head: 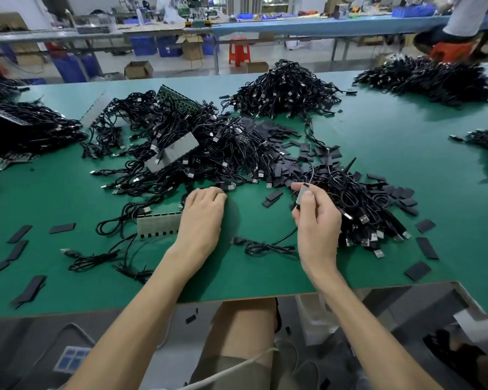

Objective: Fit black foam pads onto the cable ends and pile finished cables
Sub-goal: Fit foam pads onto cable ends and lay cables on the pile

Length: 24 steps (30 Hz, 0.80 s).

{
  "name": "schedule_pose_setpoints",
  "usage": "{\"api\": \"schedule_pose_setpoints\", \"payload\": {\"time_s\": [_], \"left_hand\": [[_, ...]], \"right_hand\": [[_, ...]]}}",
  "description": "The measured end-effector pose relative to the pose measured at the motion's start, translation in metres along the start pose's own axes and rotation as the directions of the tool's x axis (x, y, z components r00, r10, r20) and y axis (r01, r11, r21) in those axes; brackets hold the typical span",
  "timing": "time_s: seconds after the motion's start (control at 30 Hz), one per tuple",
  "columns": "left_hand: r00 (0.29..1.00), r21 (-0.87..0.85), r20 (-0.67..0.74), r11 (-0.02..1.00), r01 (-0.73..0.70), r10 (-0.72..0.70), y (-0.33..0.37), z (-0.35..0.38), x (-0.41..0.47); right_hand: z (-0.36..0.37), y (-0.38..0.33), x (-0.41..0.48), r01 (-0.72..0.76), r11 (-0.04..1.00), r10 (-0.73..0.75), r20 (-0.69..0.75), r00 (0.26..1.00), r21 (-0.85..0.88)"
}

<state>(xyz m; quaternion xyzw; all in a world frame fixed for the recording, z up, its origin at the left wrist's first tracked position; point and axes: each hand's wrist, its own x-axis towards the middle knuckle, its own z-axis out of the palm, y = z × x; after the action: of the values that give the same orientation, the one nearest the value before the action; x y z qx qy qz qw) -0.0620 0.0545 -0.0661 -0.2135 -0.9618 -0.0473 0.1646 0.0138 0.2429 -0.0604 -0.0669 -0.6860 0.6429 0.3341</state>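
My right hand [317,218] pinches a small grey-and-black cable end piece [302,194] between thumb and fingers; its black cable [268,246] trails down to the green table [406,130]. My left hand [202,212] rests palm down on the table, fingers reaching toward loose cables, beside a grey strip [157,225] with black tabs. A big tangle of black USB cables [197,153] lies ahead. Black foam pads [290,153] are scattered behind my right hand. A heap of cables [366,212] lies right of that hand.
More cable heaps sit at the far centre [286,90], far right [431,78] and left [26,128]. Loose foam pads [28,291] lie along the near left edge and near right [427,247]. The table's front edge [237,298] runs just before my knees.
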Motion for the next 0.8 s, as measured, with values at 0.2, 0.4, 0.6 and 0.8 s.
{"api": "schedule_pose_setpoints", "payload": {"time_s": [0.2, 0.4, 0.6, 0.8], "left_hand": [[0.986, -0.092, -0.113, 0.989, 0.112, -0.122, 0.015, 0.001, 0.007], [0.999, -0.501, 0.031, 0.865, 0.009, 0.008, 0.046, -0.001, 0.037], [0.993, -0.392, 0.068, 0.918, -0.063, 0.097, 0.05, 0.01, 0.047], [1.0, -0.462, -0.023, 0.886, -0.024, 0.015, 0.051, 0.017, 0.039]], "right_hand": [[0.004, 0.0, 0.001, 0.026, 0.996, -0.012, 0.173, 0.985, -0.08], [0.005, 0.009, 0.004, 0.017, 0.991, 0.015, 0.24, 0.971, -0.131], [0.005, 0.014, 0.006, 0.026, 0.992, 0.013, 0.299, 0.954, -0.127], [0.003, 0.015, 0.008, 0.021, 0.987, 0.023, 0.27, 0.963, -0.159]]}}
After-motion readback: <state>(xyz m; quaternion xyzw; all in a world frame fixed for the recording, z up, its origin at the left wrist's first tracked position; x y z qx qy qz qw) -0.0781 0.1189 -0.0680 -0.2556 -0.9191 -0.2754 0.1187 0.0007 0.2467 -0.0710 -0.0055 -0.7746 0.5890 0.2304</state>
